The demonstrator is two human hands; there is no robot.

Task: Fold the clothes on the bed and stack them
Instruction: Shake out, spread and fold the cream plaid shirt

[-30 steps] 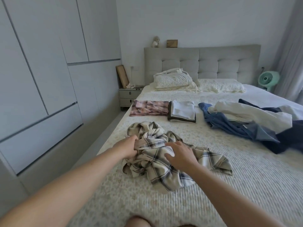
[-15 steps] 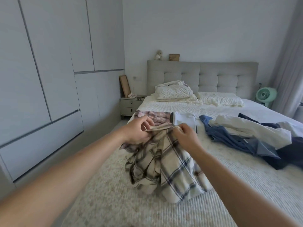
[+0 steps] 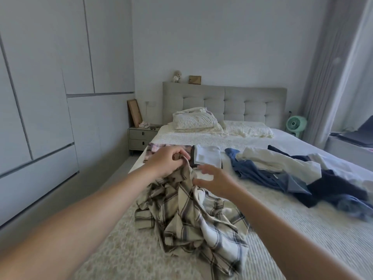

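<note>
While the left hand (image 3: 168, 161) pinches a bunched edge of the plaid shirt (image 3: 191, 215) and lifts it off the bed (image 3: 302, 229), the right hand (image 3: 217, 183) hovers just right of that raised fold with fingers spread and slack, gripping nothing, though its thumb side may be brushing the cloth. From the lifted edge the shirt hangs down and pools in a crumpled heap on the bedcover toward the viewer. It looks light, thin and floppy, with no stiffness to keep a shape, so one pinch only drags a rope of fabric. My judgement is that the right hand should take a second point along the same edge, collar or shoulder seam, so the shirt can be shaken flat.

Beyond the left hand, toward the headboard (image 3: 224, 104), lie a folded pink plaid piece (image 3: 161, 147) and a folded white garment (image 3: 207, 156), side by side. Right of the plaid shirt, well apart, sprawls an unfolded heap of blue, cream and navy clothes (image 3: 292, 174).

Which part of the shirt is held cannot be told; collar, sleeves and buttons are lost in the folds. The left hand covers part of the pink piece, and motion blurs the right fingers.
</note>
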